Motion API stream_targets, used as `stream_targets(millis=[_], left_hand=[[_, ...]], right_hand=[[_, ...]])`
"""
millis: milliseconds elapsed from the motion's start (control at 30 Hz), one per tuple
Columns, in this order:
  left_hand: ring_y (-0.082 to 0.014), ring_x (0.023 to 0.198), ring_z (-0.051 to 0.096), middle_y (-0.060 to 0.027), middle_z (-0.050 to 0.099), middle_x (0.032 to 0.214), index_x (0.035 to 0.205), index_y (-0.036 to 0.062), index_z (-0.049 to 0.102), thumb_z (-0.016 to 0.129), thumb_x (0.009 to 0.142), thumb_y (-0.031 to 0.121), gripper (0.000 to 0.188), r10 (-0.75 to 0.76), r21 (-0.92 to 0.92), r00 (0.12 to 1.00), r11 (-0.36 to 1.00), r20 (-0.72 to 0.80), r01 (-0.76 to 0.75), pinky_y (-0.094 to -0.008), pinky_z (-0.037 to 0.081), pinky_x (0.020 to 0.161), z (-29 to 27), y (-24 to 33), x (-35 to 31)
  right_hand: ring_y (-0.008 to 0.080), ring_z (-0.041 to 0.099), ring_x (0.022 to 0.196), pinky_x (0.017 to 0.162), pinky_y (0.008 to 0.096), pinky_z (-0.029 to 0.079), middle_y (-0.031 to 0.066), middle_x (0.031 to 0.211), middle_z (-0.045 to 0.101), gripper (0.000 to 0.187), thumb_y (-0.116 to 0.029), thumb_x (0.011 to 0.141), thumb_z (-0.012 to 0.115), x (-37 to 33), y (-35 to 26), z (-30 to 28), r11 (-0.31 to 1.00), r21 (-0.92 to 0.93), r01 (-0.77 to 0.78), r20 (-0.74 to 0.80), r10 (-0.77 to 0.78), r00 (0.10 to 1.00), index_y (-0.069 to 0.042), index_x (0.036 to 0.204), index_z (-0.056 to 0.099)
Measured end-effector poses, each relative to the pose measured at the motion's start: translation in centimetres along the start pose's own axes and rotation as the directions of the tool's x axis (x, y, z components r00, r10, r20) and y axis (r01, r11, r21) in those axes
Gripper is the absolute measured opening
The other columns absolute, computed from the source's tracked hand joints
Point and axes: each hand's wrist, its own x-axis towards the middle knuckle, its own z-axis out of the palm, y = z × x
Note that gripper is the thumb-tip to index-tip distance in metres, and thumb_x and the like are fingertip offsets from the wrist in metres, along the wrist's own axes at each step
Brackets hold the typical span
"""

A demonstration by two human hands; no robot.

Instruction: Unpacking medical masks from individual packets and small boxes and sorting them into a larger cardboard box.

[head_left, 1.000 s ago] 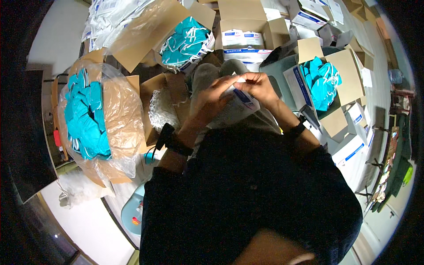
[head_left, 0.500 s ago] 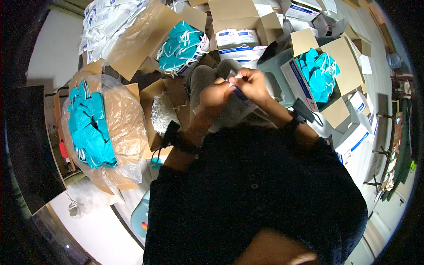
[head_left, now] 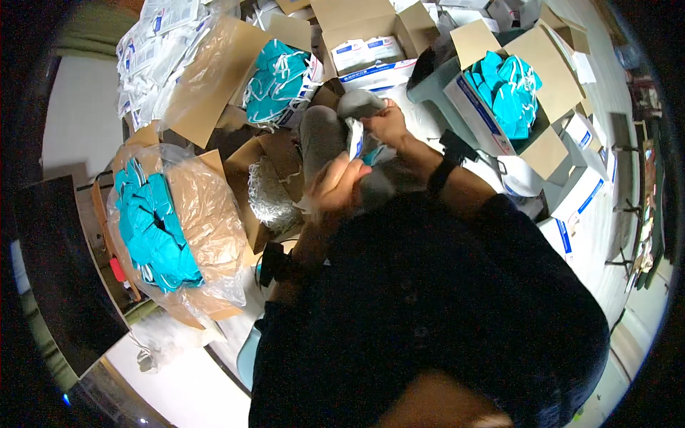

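Over my lap, my left hand is closed around the lower part of a small white and blue pouch. My right hand has its fingers bent in at the pouch's upper edge; its fingertips are partly hidden. A bit of teal material shows beside the pouch, between the hands. Beyond my knees stands a box of folded teal face masks with white straps. Left of my legs, a brown carton holds a heap of white straps or strings.
At left, a plastic-lined carton holds teal masks. White pouches pile up at far left. An open carton with packed pouches stands ahead. Another mask box sits at right on a grey-green stool. White boxes lie farther right.
My hands have parted: the left has come down and nearer with the pouch, the right has shifted slightly. The pouch now stands more upright, and teal material shows beside it. The view has tilted a little.
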Motion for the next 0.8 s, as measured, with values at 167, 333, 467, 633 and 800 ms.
stream_targets(millis=[167, 333, 467, 633, 800], left_hand=[[-0.022, 0.068, 0.066, -0.0105, 0.066, 0.089, 0.088, 0.0047, 0.067, 0.078, 0.064, 0.004, 0.027, -0.294, -0.149, 0.955, 0.943, 0.045, 0.297, -0.0289, 0.053, 0.059, -1.5, 0.2, -2.8], [-0.0208, 0.073, 0.066, -0.0108, 0.067, 0.092, 0.086, 0.0067, 0.068, 0.077, 0.065, 0.002, 0.023, -0.201, 0.027, 0.973, 0.978, -0.115, 0.205, -0.0291, 0.053, 0.062, -5.0, 3.5, 1.4], [-0.0257, 0.075, 0.064, -0.0084, 0.064, 0.09, 0.086, 0.0082, 0.065, 0.068, 0.078, 0.009, 0.009, -0.142, 0.104, 0.986, 0.983, -0.089, 0.151, -0.0338, 0.051, 0.067, -5.5, 0.9, 3.4], [-0.0279, 0.076, 0.064, -0.0076, 0.062, 0.089, 0.089, 0.0093, 0.062, 0.062, 0.085, 0.017, 0.009, -0.271, 0.094, 0.957, 0.96, 0.105, 0.262, -0.0362, 0.05, 0.064, -4.5, -1.3, 3.0], [-0.0311, 0.077, 0.063, -0.0085, 0.061, 0.091, 0.09, 0.0098, 0.06, 0.061, 0.087, 0.022, 0.012, -0.266, 0.146, 0.948, 0.959, 0.175, 0.242, -0.0396, 0.05, 0.063, -3.0, -1.4, 2.6]], right_hand=[[0.0204, 0.056, 0.068, 0.075, 0.0347, 0.044, 0.0103, 0.063, 0.06, 0.021, -0.014, 0.069, 0.075, -0.6, 0.3, 0.6, 0.974, -0.195, 0.12, 0.021, -0.118, 0.993, 0.001, 0.068, 0.061], [0.0245, 0.059, 0.082, 0.084, 0.0386, 0.044, 0.0138, 0.084, 0.067, 0.018, -0.015, 0.069, 0.074, -1.4, 1.4, 0.1, 0.871, -0.322, 0.371, 0.107, -0.355, 0.929, -0.001, 0.076, 0.067], [0.0309, 0.065, 0.087, 0.079, 0.0375, 0.051, 0.0111, 0.093, 0.068, 0.023, -0.015, 0.07, 0.071, -2.5, -2.7, -2.2, 0.725, -0.561, 0.399, 0.137, -0.395, 0.909, -0.008, 0.092, 0.069], [0.0142, 0.062, 0.08, 0.074, 0.027, 0.049, 0.008, 0.084, 0.066, 0.015, -0.008, 0.08, 0.07, -5.4, -11.1, -2.2, 0.851, 0.021, 0.524, 0.286, -0.507, 0.813, 0.0, 0.092, 0.065], [0.0101, 0.056, 0.078, 0.072, 0.0255, 0.045, 0.0026, 0.082, 0.062, 0.015, -0.008, 0.078, 0.074, -6.6, -10.7, -1.4, 0.901, 0.084, 0.426, 0.433, -0.418, 0.799, -0.002, 0.085, 0.063]])
